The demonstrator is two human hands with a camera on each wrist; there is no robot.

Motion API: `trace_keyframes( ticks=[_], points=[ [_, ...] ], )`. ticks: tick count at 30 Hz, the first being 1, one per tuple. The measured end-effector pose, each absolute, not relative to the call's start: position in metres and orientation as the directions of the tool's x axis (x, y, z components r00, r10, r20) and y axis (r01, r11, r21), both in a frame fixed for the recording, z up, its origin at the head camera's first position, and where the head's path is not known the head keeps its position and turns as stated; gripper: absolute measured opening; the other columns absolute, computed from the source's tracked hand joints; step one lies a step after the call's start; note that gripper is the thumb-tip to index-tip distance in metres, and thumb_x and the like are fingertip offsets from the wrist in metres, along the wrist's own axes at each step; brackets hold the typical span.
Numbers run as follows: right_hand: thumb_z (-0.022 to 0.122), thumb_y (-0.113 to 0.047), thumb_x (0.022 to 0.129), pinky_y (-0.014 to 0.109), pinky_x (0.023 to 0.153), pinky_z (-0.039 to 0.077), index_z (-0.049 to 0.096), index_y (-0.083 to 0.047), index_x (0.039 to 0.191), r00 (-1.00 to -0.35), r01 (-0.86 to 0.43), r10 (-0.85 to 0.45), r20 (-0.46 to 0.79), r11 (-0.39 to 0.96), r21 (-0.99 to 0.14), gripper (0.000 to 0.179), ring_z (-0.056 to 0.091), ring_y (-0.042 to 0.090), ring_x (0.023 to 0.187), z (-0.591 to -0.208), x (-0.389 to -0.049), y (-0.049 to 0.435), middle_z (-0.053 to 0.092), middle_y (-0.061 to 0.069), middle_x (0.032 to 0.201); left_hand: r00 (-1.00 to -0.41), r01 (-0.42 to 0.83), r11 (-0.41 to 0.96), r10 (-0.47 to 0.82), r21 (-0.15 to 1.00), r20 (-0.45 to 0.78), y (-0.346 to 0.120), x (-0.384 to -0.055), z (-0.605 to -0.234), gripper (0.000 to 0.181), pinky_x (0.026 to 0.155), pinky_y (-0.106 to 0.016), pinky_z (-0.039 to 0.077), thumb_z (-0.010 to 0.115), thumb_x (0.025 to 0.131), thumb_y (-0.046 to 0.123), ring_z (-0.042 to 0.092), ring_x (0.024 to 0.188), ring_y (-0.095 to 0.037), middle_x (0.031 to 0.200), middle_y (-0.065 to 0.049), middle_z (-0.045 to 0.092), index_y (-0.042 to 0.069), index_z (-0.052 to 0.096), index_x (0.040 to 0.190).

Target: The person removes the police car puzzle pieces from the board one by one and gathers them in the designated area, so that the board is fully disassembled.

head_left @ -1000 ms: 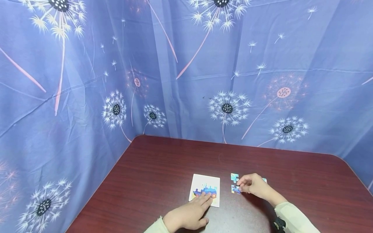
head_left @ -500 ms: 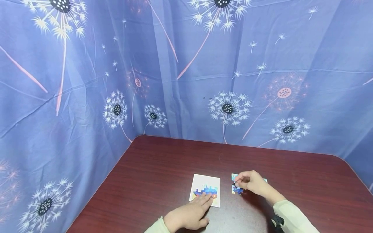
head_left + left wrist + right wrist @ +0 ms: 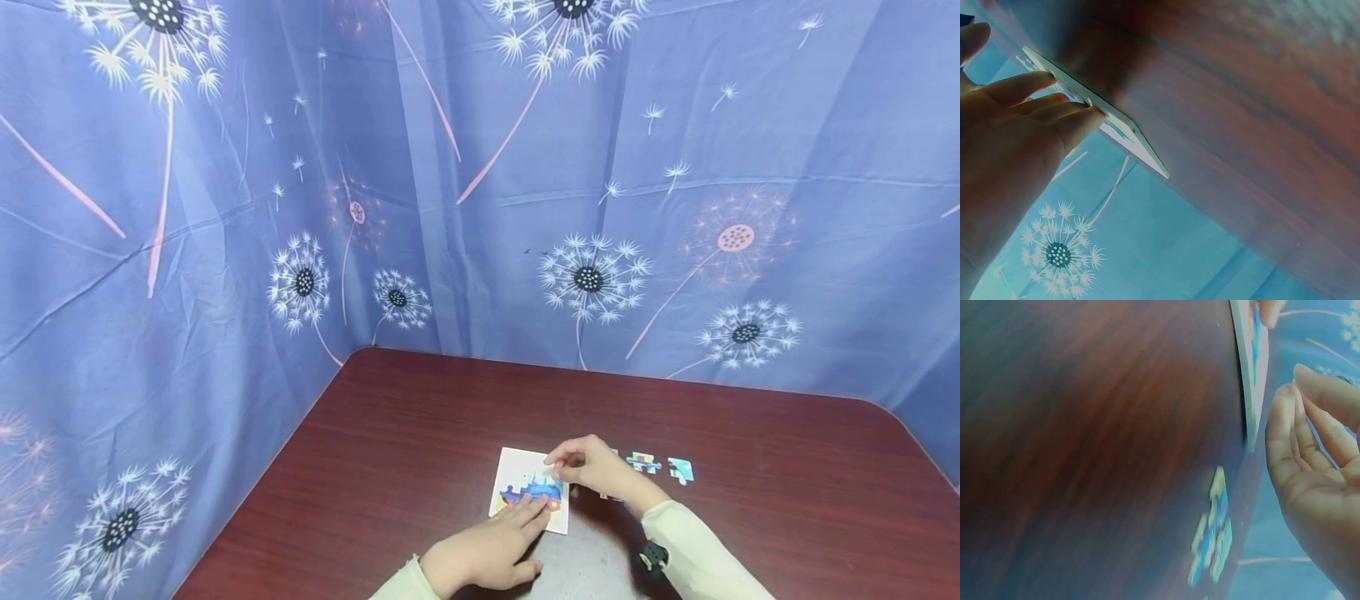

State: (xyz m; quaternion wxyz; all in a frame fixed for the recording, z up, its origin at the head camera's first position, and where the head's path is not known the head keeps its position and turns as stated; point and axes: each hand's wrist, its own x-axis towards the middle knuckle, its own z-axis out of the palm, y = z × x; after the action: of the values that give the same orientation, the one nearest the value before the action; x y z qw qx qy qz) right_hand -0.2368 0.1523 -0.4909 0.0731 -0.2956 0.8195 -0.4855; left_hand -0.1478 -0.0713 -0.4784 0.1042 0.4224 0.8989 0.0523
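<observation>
A white puzzle board (image 3: 517,463) with a blue tractor picture lies on the table, partly filled with pieces. My left hand (image 3: 491,546) rests its straight fingers on the board's lower part. In the left wrist view, the fingertips of that hand (image 3: 1029,125) touch the board's edge (image 3: 1147,153). My right hand (image 3: 592,467) is over the board's upper right corner, thumb and fingertips pinched together on a small puzzle piece mostly hidden by them. In the right wrist view, the pinched right hand (image 3: 1316,450) is beside the board (image 3: 1249,381); the piece itself is not discernible there.
Loose puzzle pieces lie right of the board, among them one with a blue bar (image 3: 643,462) and a light blue one (image 3: 681,470). Others are partly behind the right hand. The dark red table (image 3: 420,417) meets a blue dandelion-print curtain (image 3: 480,275).
My right hand has moved left from the loose pieces to the board's upper right corner, uncovering pieces it hid before. The left hand has stayed on the board.
</observation>
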Motion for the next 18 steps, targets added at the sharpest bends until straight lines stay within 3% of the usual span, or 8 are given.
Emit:
trace_keyframes(
  ticks=[10, 18],
  points=[
    [0.069, 0.0, 0.085, 0.021, 0.066, 0.052, 0.071, 0.004, 0.098, -0.792, -0.449, -0.588, 0.166, 0.376, -0.811, 0.014, 0.064, 0.008, 0.075, -0.493, -0.242, 0.133, 0.072, 0.012, 0.088, -0.612, 0.768, 0.624, 0.782, 0.146, -0.119, -0.074, -0.146, -0.479, 0.059, 0.114, -0.036, 0.028, 0.05, 0.098, 0.035, 0.025, 0.143, -0.024, 0.154, -0.012, 0.031, 0.002, 0.039, 0.146],
    [0.072, -0.001, 0.082, 0.022, 0.067, 0.051, 0.071, 0.001, 0.097, -0.791, -0.468, -0.591, 0.157, 0.419, -0.778, 0.016, 0.06, 0.007, 0.073, -0.495, -0.241, 0.126, 0.068, 0.004, 0.082, -0.653, 0.743, 0.658, 0.753, 0.12, -0.084, -0.081, -0.141, -0.483, 0.058, 0.112, -0.037, 0.031, 0.05, 0.098, 0.038, 0.03, 0.141, -0.027, 0.152, -0.017, 0.034, 0.006, 0.04, 0.146]
  ],
)
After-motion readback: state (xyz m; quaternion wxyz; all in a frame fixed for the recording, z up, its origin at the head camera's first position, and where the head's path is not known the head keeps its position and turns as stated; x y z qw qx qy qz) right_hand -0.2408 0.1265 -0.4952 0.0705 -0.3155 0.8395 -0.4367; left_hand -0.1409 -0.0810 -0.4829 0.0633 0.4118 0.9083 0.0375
